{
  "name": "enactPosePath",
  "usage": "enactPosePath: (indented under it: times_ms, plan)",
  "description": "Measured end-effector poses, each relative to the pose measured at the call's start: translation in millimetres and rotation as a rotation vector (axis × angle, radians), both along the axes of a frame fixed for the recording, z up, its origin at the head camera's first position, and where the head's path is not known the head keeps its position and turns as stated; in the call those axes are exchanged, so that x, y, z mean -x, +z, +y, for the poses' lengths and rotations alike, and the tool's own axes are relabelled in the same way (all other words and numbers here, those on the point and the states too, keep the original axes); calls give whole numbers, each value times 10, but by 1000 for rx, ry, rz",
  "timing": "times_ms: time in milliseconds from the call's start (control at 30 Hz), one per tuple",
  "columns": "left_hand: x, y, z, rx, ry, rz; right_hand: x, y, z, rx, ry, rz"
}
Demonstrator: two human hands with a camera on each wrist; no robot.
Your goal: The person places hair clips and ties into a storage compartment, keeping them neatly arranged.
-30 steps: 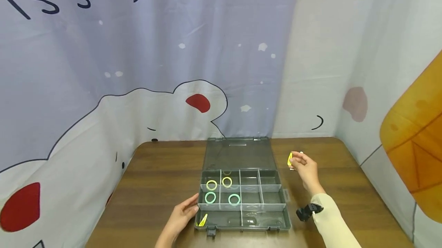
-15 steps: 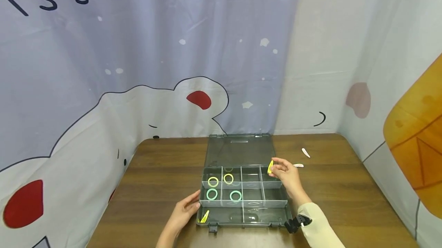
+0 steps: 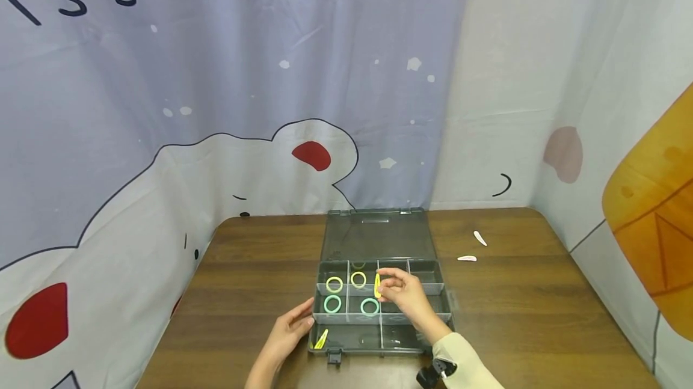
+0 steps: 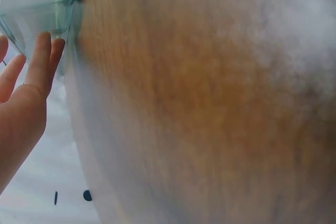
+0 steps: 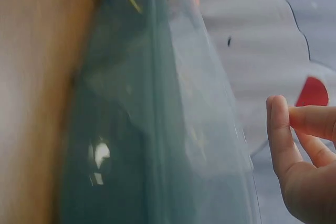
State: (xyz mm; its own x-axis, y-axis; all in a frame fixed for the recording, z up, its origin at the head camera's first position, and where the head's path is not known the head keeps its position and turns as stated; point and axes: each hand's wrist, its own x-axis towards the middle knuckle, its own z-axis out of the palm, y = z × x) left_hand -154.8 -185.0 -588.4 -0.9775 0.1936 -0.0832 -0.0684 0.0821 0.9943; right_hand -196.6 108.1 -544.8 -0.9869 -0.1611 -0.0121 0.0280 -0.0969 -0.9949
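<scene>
A grey see-through compartment box (image 3: 352, 348) lies on the table with its lid (image 3: 376, 235) folded back. My left hand (image 3: 286, 330) rests its fairly straight fingers on the box's left side, as the left wrist view also shows (image 4: 31, 93). Above the middle compartments, my right hand (image 3: 403, 296) pinches a yellow hair clip (image 3: 377, 285) between thumb and fingers. In the right wrist view the clip is hidden behind the fingers. Another yellow clip (image 3: 321, 339) lies in the front left compartment. Yellow rings (image 3: 334, 284) and green rings (image 3: 332, 304) sit in the left compartments.
Two white hair clips, a slanted one (image 3: 479, 238) and a flat one (image 3: 467, 258), lie on the wooden table (image 3: 520, 293) right of the box. A printed curtain (image 3: 271, 184) hangs behind the table. Thin dividers stand between the compartments.
My right hand has carried the yellow clip leftward from the table's right side to over the box's middle. Both white clips have come into full view. The left hand stays at the box.
</scene>
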Motion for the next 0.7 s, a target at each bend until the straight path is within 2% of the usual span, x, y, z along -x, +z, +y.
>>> enactPosePath:
  times_ms: [133,433,700]
  plan:
    - [0,14,4,5,3,-4,-46,-66,-174,12,50,3]
    - [1,-14,1,21,6,8,-166,-91,-470,29,141,51]
    - [13,-47,-15,32,-4,18,-277,-118,-659,-7,220,17]
